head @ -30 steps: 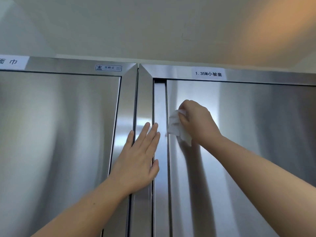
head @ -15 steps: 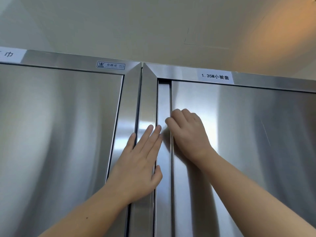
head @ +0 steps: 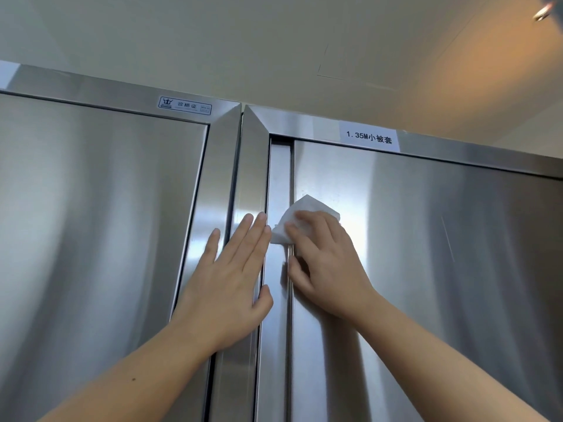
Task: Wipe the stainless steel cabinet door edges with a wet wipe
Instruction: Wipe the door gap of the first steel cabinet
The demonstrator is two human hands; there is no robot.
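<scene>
Two stainless steel cabinets stand side by side, each with one door: the left door (head: 91, 239) and the right door (head: 426, 269). Between them run two vertical frame posts, the left post (head: 219, 178) and the right post (head: 254, 166), which meet at a thin seam. Just right of the right post lies one narrow recessed strip (head: 280, 178), and the left edge of the right door borders it.

There is one wet wipe (head: 307, 205), white and crumpled. It lies against the upper left edge of the right door, with one corner reaching left over the recessed strip. The right hand (head: 326, 266) presses it there. Its grip is wide: the fingers lie nearly flat over the lower part of the wipe, and the thumb rests apart, lower down on the door edge, not on the wipe. The top and left corners of the wipe stick out beyond the fingertips.

The left hand (head: 225, 287) lies flat across both posts, fingers straight and pointing up. Its grip is wide too and holds nothing. Its thumb rests on the recessed strip, and its fingertips come just beside the left corner of the wipe.

Three labels show on the top frames: a certificate sticker (head: 185, 105) above the left door, a white label (head: 369, 138) reading "1.35M小被套" above the right door, and the corner of a white tag (head: 7, 73) at the far left edge. A pale ceiling (head: 213, 41) fills the upper view.
</scene>
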